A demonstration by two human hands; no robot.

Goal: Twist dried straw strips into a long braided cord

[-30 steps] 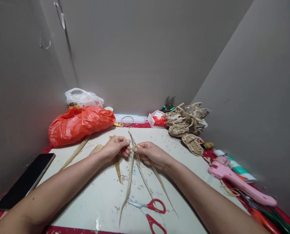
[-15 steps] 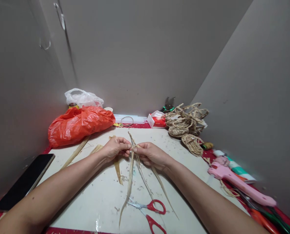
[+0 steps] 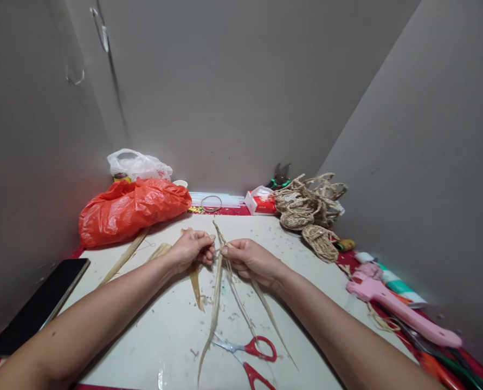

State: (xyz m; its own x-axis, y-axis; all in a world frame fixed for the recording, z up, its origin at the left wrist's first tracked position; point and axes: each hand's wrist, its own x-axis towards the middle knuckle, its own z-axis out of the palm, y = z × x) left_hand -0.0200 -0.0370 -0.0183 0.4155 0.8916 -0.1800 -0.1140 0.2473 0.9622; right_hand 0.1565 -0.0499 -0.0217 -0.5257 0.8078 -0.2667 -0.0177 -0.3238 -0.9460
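My left hand (image 3: pixel 192 249) and my right hand (image 3: pixel 250 259) meet over the middle of a white work board (image 3: pixel 152 325), both pinched closed on a bundle of long dried leaf strips (image 3: pixel 216 303). The strips stick up a little beyond my fingers and trail down toward me across the board. A shorter tan strip (image 3: pixel 195 284) hangs below my left hand. Red-handled scissors (image 3: pixel 250 355) lie on the board under the loose ends of the strips.
An orange plastic bag (image 3: pixel 131 208) and a clear bag (image 3: pixel 137 164) sit at the back left. A pile of woven straw pieces (image 3: pixel 312 208) lies at the back right. A black phone (image 3: pixel 36 306) lies at the left edge, a pink glue gun (image 3: pixel 395 309) at the right.
Both hands stay pinched on the strips and have shifted only slightly, the fingertips working close together. The view has tipped up a touch, so everything sits slightly lower.
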